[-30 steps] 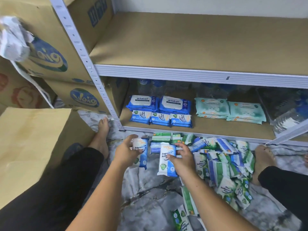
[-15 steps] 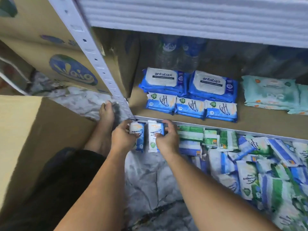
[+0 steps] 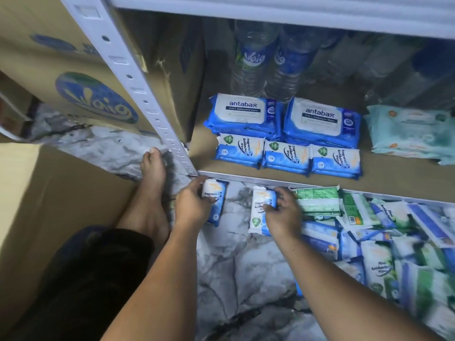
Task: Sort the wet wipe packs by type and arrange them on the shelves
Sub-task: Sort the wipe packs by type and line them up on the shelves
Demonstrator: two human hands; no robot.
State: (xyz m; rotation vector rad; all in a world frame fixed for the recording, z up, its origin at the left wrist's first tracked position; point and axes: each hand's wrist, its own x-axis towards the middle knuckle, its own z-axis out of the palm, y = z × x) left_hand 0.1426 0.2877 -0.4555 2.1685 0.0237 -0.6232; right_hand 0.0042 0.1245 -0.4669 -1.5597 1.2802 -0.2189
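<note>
**Two blue packs at the shelf lip: slips and mix-ups to guard against**

Held in the left hand, fingers curled round its side: one small blue fragrance-free pack, upright, just below the front lip of the lower shelf. Pinched in the right hand, fingers closed over its upper right corner: a second blue pack of the same print, low over the floor, contact not clear.

Judged risks:
- Catching a pack's top seam on the metal lip, through too low an approach.
- Dropping the right one, gripped only at a corner (slick film, floppy body).
- Knocking the shelved row askew by pushing in from the front.
- Setting blue among the wrong kind, with the green stack just beside the right hand and the mixed pile close by.

Counted:
- Two blue packs in hand.
- Three small blue stacks in the front row, depth of each unclear.
- Two large antabax packs behind, seemingly with more beneath.
- At least one pale teal pack to the right, cut off by the edge.
- Two labelled water bottles at the back, others too dim to count.
- Floor pile too jumbled for a number.
</note>
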